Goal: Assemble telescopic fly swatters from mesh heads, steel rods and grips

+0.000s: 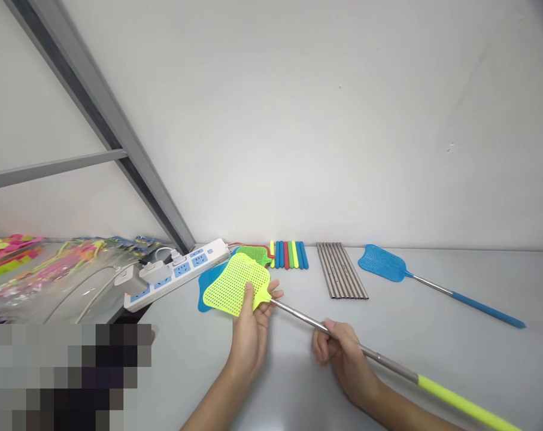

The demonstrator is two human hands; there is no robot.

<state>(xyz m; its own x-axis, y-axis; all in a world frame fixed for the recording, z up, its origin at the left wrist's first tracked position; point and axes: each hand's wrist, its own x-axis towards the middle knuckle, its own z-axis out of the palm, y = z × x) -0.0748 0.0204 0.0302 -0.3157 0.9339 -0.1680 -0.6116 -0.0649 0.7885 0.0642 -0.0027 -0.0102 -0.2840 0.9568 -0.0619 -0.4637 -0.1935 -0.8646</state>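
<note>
A yellow fly swatter [237,284] with a long metal rod and a yellow grip crosses in front of me above the table. My left hand [253,326] pinches the base of its mesh head, thumb on top and fingers underneath. Around the middle of the metal rod, my right hand [343,353] is closed. The yellow grip reaches out past the lower right edge of the view. Behind the yellow head lie a green swatter head [253,254] and blue swatter heads [205,293], partly hidden by it.
Coloured grip tubes [290,255] and several metal rods [342,270] lie in rows by the wall. A blue fly swatter [388,263] rests at right. At left are a power strip [181,269] with plugs and bagged items [69,269]; a pixelated area covers the lower left.
</note>
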